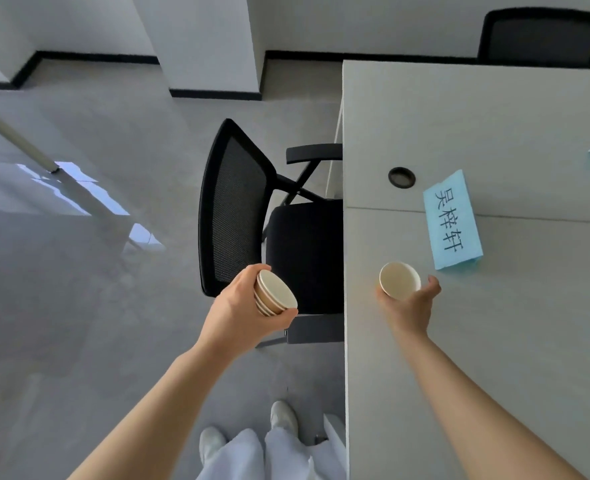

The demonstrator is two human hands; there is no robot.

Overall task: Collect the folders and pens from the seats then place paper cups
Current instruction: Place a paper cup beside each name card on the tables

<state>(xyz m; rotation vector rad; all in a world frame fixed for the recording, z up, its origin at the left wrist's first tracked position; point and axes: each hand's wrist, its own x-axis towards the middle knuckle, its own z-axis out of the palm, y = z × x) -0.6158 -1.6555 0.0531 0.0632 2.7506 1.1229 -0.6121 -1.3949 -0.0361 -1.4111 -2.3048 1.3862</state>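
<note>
Down low, the left hand (248, 308) grips a stack of cups (273, 292) over the chair (252, 216). Beside it, the right hand (409, 301) holds one cream cup (400, 280), maybe just touching the table (494, 341). Farther off, a blue card (452, 221) reads 吴梓轩.

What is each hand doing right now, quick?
Left hand: fingers curled round a stack of nested beige paper cups.
Right hand: fingers curled round a single beige paper cup over the pale grey table.
</note>
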